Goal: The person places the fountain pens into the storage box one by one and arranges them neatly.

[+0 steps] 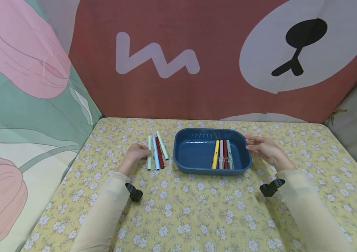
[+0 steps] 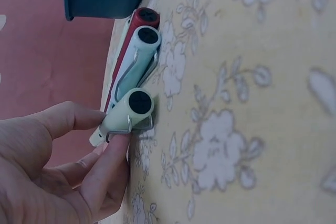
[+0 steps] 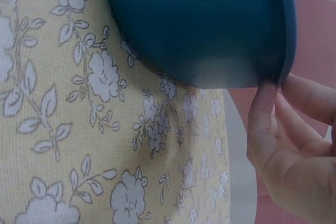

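My left hand (image 1: 138,154) pinches a light green pen (image 2: 126,113) between thumb and fingers, its black cap end and wire clip facing the left wrist camera. Beside it on the cloth lie a light blue pen (image 1: 156,154), a dark red pen (image 1: 160,153) and another pale green pen (image 1: 162,145). A dark blue tray (image 1: 194,170) stands to their right. At its right end, my right hand (image 1: 265,150) holds the rim between thumb and fingertips. Inside the tray, a yellow pen (image 1: 215,154), a pink pen (image 1: 221,154), a dark red pen and a grey-green pen lie side by side.
A yellow floral cloth (image 1: 178,213) covers the table. Behind it rises a reddish-brown printed backdrop (image 1: 216,91), with another printed panel (image 1: 33,115) on the left. Each wrist carries a small black camera.
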Demonstrator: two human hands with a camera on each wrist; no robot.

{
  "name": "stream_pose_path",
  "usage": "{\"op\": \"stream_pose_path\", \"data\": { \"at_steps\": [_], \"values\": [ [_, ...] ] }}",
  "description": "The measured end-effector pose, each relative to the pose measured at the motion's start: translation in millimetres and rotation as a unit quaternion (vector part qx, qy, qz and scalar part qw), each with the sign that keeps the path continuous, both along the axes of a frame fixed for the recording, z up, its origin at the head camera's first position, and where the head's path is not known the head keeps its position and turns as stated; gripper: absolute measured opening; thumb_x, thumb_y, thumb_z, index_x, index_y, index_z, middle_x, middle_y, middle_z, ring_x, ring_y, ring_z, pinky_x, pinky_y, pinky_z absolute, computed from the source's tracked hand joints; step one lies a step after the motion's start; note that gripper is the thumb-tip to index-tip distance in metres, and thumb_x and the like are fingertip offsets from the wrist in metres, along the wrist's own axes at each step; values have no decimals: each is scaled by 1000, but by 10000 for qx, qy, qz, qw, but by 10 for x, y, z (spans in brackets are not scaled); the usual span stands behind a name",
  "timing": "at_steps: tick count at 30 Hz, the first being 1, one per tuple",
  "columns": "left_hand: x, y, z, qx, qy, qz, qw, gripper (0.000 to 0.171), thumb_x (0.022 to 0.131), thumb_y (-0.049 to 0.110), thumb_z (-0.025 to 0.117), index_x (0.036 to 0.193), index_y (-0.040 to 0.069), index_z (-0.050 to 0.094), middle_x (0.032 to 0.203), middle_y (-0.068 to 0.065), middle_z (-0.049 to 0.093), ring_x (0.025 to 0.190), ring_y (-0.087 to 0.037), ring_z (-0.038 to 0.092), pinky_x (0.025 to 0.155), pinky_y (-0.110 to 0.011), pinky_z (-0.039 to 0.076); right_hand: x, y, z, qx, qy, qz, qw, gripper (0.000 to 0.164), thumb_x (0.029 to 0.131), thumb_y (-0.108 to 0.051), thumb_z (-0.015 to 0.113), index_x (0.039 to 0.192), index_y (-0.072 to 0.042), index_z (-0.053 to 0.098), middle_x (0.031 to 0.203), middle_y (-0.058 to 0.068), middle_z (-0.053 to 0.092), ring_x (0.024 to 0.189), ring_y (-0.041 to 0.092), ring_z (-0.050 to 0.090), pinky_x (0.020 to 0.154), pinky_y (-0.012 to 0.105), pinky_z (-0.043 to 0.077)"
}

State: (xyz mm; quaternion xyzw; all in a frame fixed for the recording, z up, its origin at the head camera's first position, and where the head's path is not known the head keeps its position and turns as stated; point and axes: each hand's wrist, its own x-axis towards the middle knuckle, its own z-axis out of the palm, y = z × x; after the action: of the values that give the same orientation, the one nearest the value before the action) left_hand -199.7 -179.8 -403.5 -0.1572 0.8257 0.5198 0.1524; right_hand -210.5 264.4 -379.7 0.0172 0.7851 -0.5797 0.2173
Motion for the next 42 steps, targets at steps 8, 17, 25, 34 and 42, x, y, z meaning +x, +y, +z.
{"op": "stream_pose_path", "data": {
  "at_steps": [8,17,25,34,42],
  "values": [
    [-15,-78,20,234,-126,216,9994,45,91,11,56,132,-5,48,101,-8,55,77,-11,57,73,-21,57,-2,7,-17,-18,18,18,10000,64,99,-12,51,152,0,17,159,22,11,90,-17,52,82,7,49],
    [-9,-96,140,534,-64,181,9984,51,94,13,53,141,-1,41,127,-20,51,105,-27,59,98,-38,54,3,15,-16,-38,-26,-27,10000,64,99,-12,51,152,-1,17,159,22,11,88,-17,53,82,6,50],
    [-33,-73,235,581,147,-4,9982,51,94,16,54,141,2,40,127,-21,53,104,-25,62,99,-37,54,1,10,-17,-40,-54,-22,10000,65,98,-12,51,152,-2,17,160,20,10,89,-17,53,82,6,49],
    [-21,22,394,887,203,-97,9958,52,96,16,52,145,5,36,136,-22,48,124,-32,53,105,-35,50,-7,-2,-5,17,-50,-22,10000,64,98,-12,51,153,-2,17,159,22,13,88,-17,52,82,6,49],
    [-21,157,462,1292,303,-168,9910,52,96,16,54,145,9,38,135,-20,51,119,-30,57,100,-34,53,-9,-16,9,22,-36,-59,10000,63,99,-11,50,153,-3,17,157,25,17,87,-17,53,82,8,51]
  ]
}}
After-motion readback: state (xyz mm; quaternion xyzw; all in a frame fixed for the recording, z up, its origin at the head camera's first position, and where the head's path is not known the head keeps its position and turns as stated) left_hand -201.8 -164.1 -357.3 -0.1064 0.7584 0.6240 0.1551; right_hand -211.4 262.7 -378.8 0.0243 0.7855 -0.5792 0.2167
